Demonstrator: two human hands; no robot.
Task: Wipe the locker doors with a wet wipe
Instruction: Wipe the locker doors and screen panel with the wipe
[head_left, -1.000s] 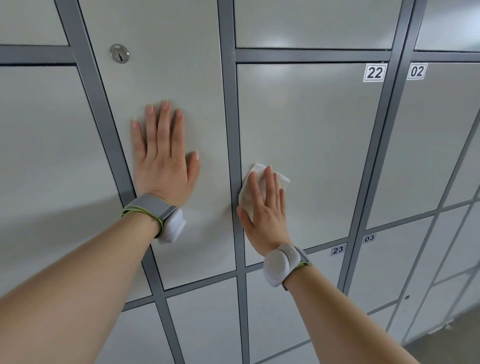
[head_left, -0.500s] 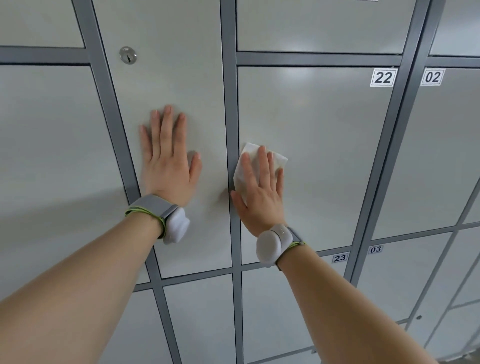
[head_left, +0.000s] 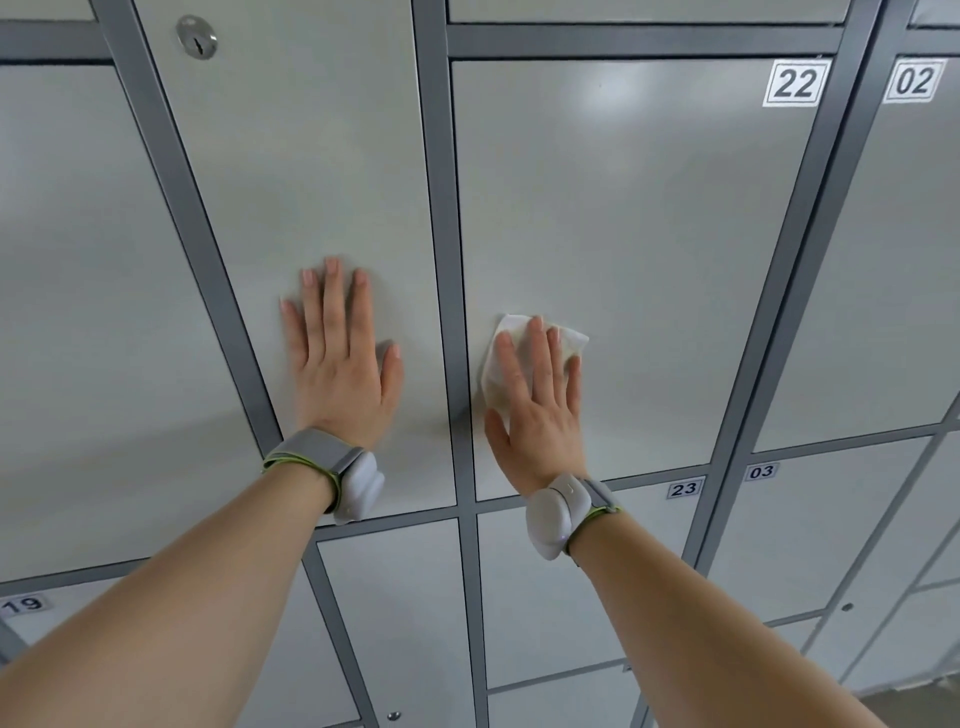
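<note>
Pale locker doors (head_left: 649, 234) in a grey frame (head_left: 441, 260) bear a white wet wipe (head_left: 571, 340) on door 22

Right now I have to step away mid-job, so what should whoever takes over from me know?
Left hand: flat, fingers straight, braced on the door with the keyhole lock.
Right hand: flat, fingers straight, pressing the wet wipe against door 22, low down near its left edge.
Done: cannot tell; no wet streaks show on any door.
Left: probably the upper and right parts of door 22, then neighbours such as door 02, door 23 and door 03.
</note>
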